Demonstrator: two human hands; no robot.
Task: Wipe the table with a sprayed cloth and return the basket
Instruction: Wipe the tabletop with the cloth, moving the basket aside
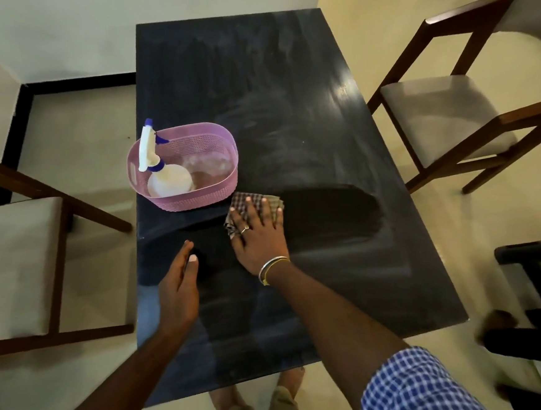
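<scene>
Lilac perforated plastic forms the basket [198,200], an oval tub at the left edge of the table [303,94], with its long axis running across the table's width. At the basket's left end a pale, round bottle [169,180] leans, its white trigger head rising above the rim. The blue nozzle seems to point toward the basket's right end, though it is small and hard to read.

Just beside the basket's near right corner lies the cloth [240,204], brown-checked and folded; whether it touches the basket's wall I cannot tell. The right hand [257,233] lies flat on the cloth, fingers straight and spread, pressing down and hiding most of it.

The left hand [180,290], nearer than the basket, is seen edge-on with its fingers straight and together, and it grasps nothing.

Beyond the basket the dark tabletop shows dull grey smears. A darker, smear-free band runs rightward from the cloth, away from the basket.

Wooden chairs with pale seat pads are cut off by the frame, one [10,249] left of the basket and one [447,121] across the table from it.
</scene>
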